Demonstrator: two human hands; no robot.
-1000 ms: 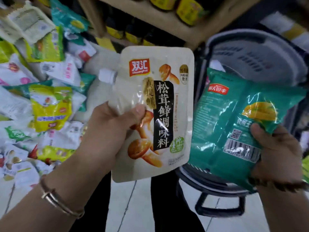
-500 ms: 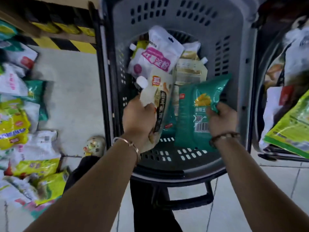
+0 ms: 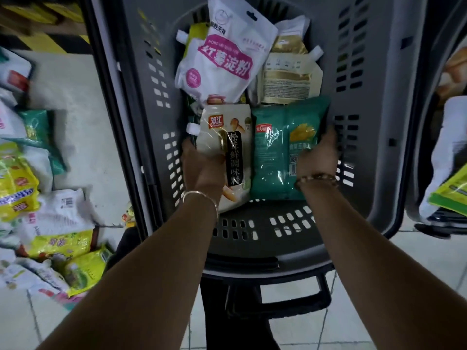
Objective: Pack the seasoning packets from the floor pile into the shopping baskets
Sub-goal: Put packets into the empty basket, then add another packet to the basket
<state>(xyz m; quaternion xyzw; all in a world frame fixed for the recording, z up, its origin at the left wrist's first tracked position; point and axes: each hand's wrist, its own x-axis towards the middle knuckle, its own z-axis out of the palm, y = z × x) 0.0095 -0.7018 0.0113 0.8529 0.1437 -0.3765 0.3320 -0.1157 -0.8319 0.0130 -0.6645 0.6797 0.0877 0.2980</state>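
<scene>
Grey basket — left hand grips white pouch, right hand holds green packet — arms extended inside.

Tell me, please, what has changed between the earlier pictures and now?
Both packets went down from in front of the camera into the grey basket: the left grip lowered the white spouted seasoning pouch, the right grip the green packet, now side by side. Neither has been let go. The pink-labelled starch pouch stayed at the basket's far end.
</scene>
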